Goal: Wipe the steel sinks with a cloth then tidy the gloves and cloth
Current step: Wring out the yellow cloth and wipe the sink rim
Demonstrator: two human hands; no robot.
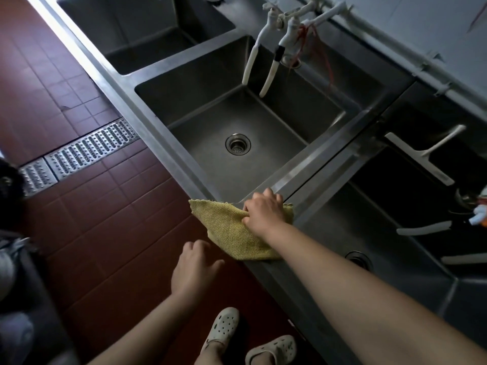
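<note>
1. The right hand (262,210) is pressing a yellow cloth (232,233) onto the front rim of the steel sink unit (266,270), at about 6 o'clock of the middle basin (237,133). Its fingers are curling over the cloth and bunching it at the near corner of that basin — a grip that is likely keeping the cloth from sliding while it is being dragged along the steel.
2. Part of the cloth is hanging over the front edge toward the floor, so only the portion under the hand is meeting the rim; this suggests the rim, not the basin floor, is the stretch being wiped.
3. The left hand (193,270) is hovering at 8 o'clock of the cloth, clear of the sink and just beside the hanging edge, fingers loosely spread and holding nothing — probably waiting to catch or refold the cloth.
4. White taps with hose ends (263,48) are hanging over the middle basin at 12 o'clock, and would be crowding any wipe of its back wall.
5. A white squeegee (421,156) is lying across the right basin (382,241) at 2 o'clock of the hand, with more hose ends beside it.
6. Gloves are not clearly showing anywhere in view.
7. A floor drain grate (87,148) is sitting in the red tiles at 9 o'clock.
</note>
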